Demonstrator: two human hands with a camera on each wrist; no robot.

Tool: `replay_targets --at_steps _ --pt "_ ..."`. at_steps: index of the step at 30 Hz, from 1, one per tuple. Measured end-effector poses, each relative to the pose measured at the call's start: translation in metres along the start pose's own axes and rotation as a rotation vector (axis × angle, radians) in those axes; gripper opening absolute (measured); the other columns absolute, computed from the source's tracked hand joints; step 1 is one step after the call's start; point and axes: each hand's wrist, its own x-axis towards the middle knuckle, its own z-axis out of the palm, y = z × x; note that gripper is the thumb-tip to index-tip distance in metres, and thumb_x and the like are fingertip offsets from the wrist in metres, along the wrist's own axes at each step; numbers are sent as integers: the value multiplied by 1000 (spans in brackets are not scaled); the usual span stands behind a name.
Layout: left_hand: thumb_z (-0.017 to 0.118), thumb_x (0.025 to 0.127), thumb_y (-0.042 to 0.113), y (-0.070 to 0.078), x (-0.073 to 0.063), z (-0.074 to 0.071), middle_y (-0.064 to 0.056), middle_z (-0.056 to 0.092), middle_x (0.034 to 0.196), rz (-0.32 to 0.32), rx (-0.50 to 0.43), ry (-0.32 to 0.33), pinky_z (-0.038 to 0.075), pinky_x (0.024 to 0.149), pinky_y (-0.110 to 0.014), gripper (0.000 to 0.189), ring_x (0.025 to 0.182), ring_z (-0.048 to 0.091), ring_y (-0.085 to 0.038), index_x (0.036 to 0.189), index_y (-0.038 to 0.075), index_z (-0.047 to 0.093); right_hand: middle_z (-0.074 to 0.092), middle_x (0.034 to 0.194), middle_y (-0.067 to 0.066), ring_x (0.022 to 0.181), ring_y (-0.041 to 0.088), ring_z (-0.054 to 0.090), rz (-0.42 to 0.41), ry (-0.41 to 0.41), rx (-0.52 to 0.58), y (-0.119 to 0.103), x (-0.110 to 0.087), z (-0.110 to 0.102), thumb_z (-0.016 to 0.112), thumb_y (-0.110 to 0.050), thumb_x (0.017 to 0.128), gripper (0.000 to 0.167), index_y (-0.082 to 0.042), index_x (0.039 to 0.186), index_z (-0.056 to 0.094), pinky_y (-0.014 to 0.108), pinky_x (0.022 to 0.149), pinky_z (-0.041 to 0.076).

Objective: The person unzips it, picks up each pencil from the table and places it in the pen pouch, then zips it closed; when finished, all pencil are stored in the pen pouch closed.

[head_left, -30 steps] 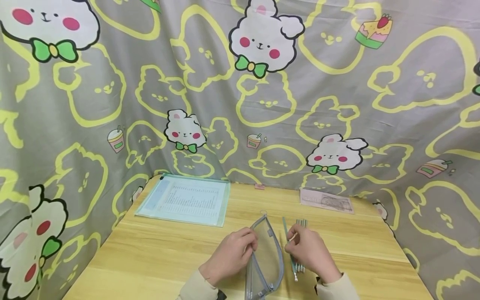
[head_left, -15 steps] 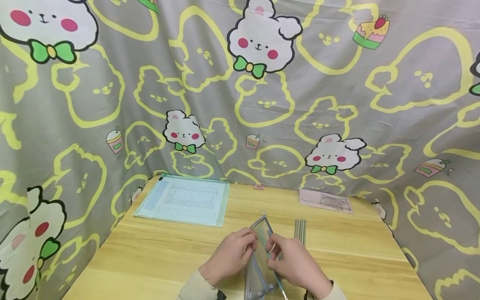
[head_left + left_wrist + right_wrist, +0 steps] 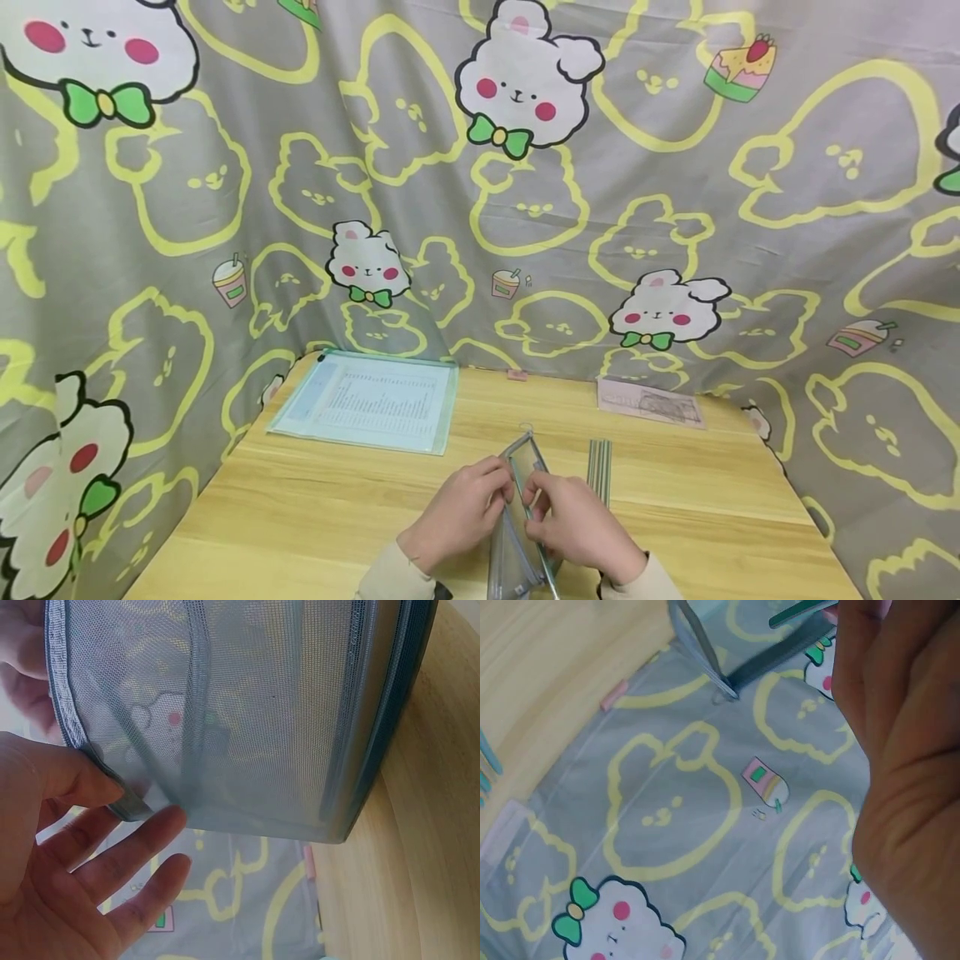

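A grey-blue see-through mesh zip pouch (image 3: 504, 557) stands near the table's front with its zip undone and its mouth gaping. My left hand (image 3: 463, 502) pinches its left edge; in the left wrist view, thumb and forefinger grip the trim of the mesh pouch (image 3: 262, 720) while other fingers spread loose. My right hand (image 3: 576, 521) pinches a slim green pencil (image 3: 517, 479), held lengthwise at the pouch's mouth. How far the pencil is inside cannot be told. In the right wrist view, one tip of the pencil (image 3: 799, 613) shows beside the fingers.
Several striped green pencils (image 3: 600, 462) lie side by side just right of my right hand. A clear zip folder with printed sheets (image 3: 375, 404) lies at the back left. A pinkish paper slip (image 3: 651, 403) and a small pink eraser-like block (image 3: 517, 375) lie along the back edge, before a patterned curtain (image 3: 540, 250).
My right hand has lifted the pencil from beside the others and carried it left to the pouch's mouth. My left hand stays on the pouch's edge.
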Motion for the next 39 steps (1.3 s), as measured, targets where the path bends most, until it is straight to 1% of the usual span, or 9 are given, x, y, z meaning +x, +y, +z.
replay_targets --at_steps 4,10,18,23,29,39 --pt "67 97 2 0 0 0 7 67 99 -3 -2 1 54 76 -12 17 87 64 -2 87 15 68 65 75 -5 48 9 59 3 1 -14 4 10 3 71 1 85 17 -6 100 65 21 42 49" --pt "68 96 0 -1 0 0 7 67 98 0 -2 4 55 77 -12 19 88 64 -2 86 17 66 64 73 -4 49 8 60 -4 57 -54 4 18 7 71 3 85 16 -4 98 65 22 43 50" --pt "68 95 0 -2 0 0 8 64 94 5 3 17 52 73 -10 20 82 59 0 86 18 66 63 71 -4 49 6 58 14 98 -95 2 25 13 74 2 87 16 -7 96 65 20 43 47" --pt "67 94 -1 -2 0 0 8 64 95 -17 -16 4 53 74 -10 20 83 60 1 86 17 66 62 71 -4 51 6 55 19 129 -136 4 28 18 76 2 85 20 -10 94 64 18 43 46" --pt "68 94 0 -1 0 -1 8 65 96 -24 -17 0 55 76 -12 20 85 61 0 86 18 66 63 72 -3 53 7 56 36 135 -153 4 29 20 79 0 85 21 -11 95 64 18 44 46" --pt "68 96 1 -1 -1 -2 8 65 96 -21 -20 2 54 75 -12 19 85 60 0 87 18 67 66 74 -1 56 9 58 46 135 -189 6 30 21 80 -1 85 21 -11 96 65 20 46 47"
